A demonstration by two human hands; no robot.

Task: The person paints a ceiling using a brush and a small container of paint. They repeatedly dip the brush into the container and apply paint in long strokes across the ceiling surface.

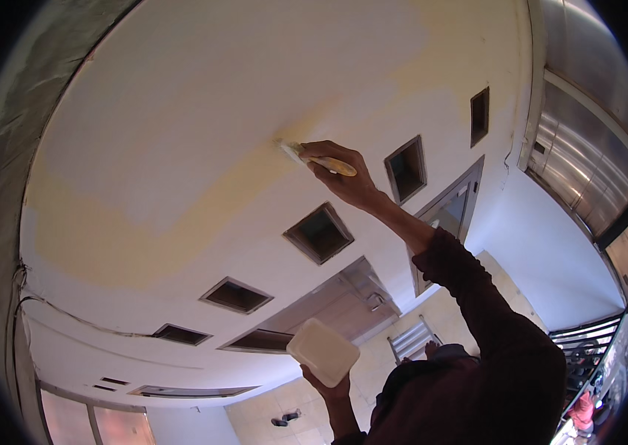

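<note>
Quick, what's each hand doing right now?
Left hand: holding a pale rectangular tub.
Right hand: closed, holding a yellow-handled paintbrush.

Wall [180, 111]: white, broad pale-yellow bands and patches, soft edges. Brush [338, 165]: yellow-orange handle with whitish smears. Tray [323, 352]: plain off-white. Sleeve [477, 297]: dark maroon. Square opening [320, 233]: dark inside, brown-grey frame. Floor [254, 419]: beige, tile grid. Ladder [412, 340]: silvery, striped by rungs. Metal panel [573, 141]: silver-brown, bright streaks. Ceiling strip [17, 126]: mottled grey. Footwear [280, 422]: black.
</note>
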